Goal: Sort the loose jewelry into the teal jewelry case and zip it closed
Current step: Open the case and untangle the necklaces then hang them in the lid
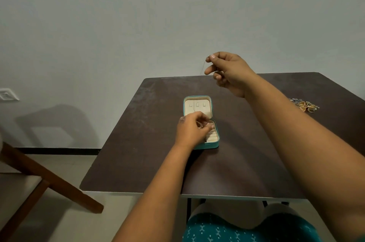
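Note:
The teal jewelry case [197, 103] lies open in the middle of the dark table [138, 153], its cream lining showing. My right hand [229, 72] is raised above and behind the case and pinches a thin chain [202, 68] between thumb and forefinger; the chain hangs down toward the case. My left hand [192, 130] hovers over the case's lower half with curled fingers, pinching the small gold end of the chain. It covers most of that half; only the ring rolls [212, 136] at the right show. A heap of loose jewelry [305, 104] lies at the table's right edge.
A wooden chair [39, 178] stands to the left of the table. The wall is close behind the table's far edge, with a socket plate [7, 94] at the left. My knees in teal patterned cloth [246, 230] are under the near edge.

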